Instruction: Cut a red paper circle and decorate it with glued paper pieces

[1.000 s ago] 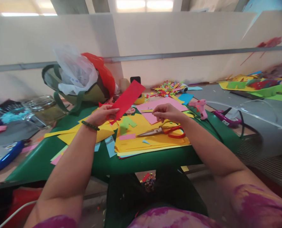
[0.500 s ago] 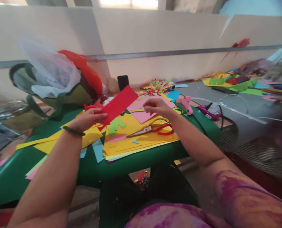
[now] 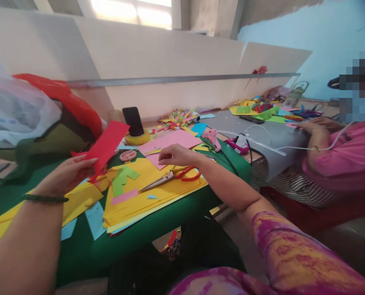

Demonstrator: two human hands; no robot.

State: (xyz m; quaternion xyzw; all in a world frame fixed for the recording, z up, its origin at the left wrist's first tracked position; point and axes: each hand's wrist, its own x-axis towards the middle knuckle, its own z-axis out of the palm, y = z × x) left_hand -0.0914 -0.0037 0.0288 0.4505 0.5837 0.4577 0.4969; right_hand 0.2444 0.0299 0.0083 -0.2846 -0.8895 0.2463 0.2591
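Observation:
My left hand (image 3: 67, 174) pinches a red paper strip (image 3: 108, 143) near its lower end and holds it tilted up above the yellow sheets. My right hand (image 3: 177, 155) hovers over the pink paper (image 3: 170, 141) with its fingers curled together; whether anything is between them is hidden. Below it, scissors (image 3: 170, 177) with red and yellow handles lie on a stack of yellow paper (image 3: 160, 205). Beside their tip are a pink strip (image 3: 125, 196) and a folded green piece (image 3: 121, 180). A small blue scrap (image 3: 152, 197) lies nearby.
Behind the papers stand a phone (image 3: 132, 121), a yellow tape roll (image 3: 138, 138) and a heap of paper strips (image 3: 180, 119). A pink glue gun (image 3: 212, 139) with a cord sits to the right. Bags (image 3: 62, 110) crowd the left. A co-worker (image 3: 348, 155) sits at right.
My view has swung right, bringing the co-worker into sight. My left hand keeps hold of the red paper strip, and my right hand stays curled over the pink paper.

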